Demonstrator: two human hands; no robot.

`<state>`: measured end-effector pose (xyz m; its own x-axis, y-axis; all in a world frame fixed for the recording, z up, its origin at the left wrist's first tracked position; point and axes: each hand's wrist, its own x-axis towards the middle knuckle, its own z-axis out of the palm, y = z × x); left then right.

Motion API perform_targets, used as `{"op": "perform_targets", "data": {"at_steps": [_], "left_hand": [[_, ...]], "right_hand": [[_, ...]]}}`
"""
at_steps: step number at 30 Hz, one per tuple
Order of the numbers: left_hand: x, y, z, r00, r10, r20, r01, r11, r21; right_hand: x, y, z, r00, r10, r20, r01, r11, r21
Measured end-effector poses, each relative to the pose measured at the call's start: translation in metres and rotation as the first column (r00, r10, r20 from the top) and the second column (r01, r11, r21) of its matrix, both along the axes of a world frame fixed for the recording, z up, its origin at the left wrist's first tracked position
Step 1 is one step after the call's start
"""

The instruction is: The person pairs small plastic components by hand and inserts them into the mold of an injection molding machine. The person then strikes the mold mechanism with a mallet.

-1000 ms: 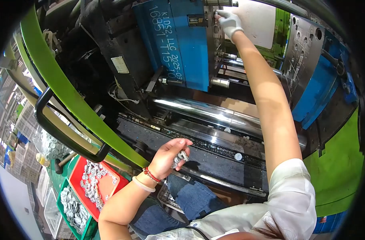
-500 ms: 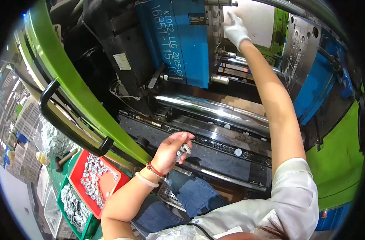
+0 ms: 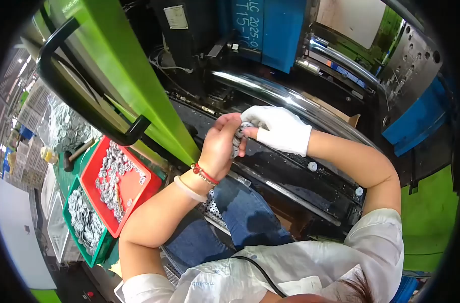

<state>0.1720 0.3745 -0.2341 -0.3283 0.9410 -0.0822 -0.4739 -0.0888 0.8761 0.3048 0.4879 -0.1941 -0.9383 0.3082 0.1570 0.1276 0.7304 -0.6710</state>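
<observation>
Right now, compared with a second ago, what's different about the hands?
The gloved right hand has left the gap beside the blue block and come down to the left hand, at its small grey parts. Those stay held; the red tray still holds grey pieces.

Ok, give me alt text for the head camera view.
A white-gloved right hand and bare left hand meet at small grey parts, in front of a machine. A red tray and a green tray, both holding similar pieces, are at the picture's left.
</observation>
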Motion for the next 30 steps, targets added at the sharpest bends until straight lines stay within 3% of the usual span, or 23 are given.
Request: {"op": "perform_targets", "data": {"at_steps": [2,6,7,10,13,14,22,29,30], "left_hand": [[-0.001,-0.001,-0.002,1.000,-0.009,-0.022,0.008,1.000,-0.011],[-0.003,-0.002,0.000,1.000,0.021,-0.001,-0.021,1.000,0.021],[-0.003,-0.003,0.001,1.000,0.017,-0.013,-0.016,1.000,0.021],[0.000,-0.008,0.011,0.997,-0.007,-0.081,0.007,1.000,0.006],[0.005,-0.011,0.013,0.992,-0.026,-0.124,0.022,0.999,-0.038],[0.006,-0.011,0.011,0.992,-0.035,-0.123,0.030,0.999,-0.039],[0.009,-0.016,0.013,0.993,-0.115,0.003,0.115,0.993,0.035],[0.013,-0.029,0.018,0.952,-0.303,0.048,0.297,0.949,0.102],[0.013,-0.029,0.016,0.951,-0.304,0.046,0.298,0.948,0.109]], "right_hand": [[-0.001,0.000,-0.004,0.998,0.014,-0.064,-0.008,0.995,0.101],[-0.003,0.000,0.005,0.987,-0.146,-0.067,0.136,0.982,-0.133],[-0.002,0.000,0.008,0.978,-0.200,-0.057,0.174,0.937,-0.304],[0.000,0.002,0.012,0.970,-0.229,-0.087,0.176,0.897,-0.405],[0.004,0.003,0.011,0.978,-0.206,-0.036,0.179,0.912,-0.369],[0.006,-0.001,0.009,0.981,-0.191,-0.047,0.151,0.886,-0.439],[0.014,-0.006,-0.001,0.992,-0.036,-0.124,-0.029,0.873,-0.487],[0.030,-0.014,0.004,0.969,0.100,-0.225,-0.204,0.841,-0.502],[0.024,-0.013,0.000,0.947,0.151,-0.282,-0.289,0.783,-0.552]]}}
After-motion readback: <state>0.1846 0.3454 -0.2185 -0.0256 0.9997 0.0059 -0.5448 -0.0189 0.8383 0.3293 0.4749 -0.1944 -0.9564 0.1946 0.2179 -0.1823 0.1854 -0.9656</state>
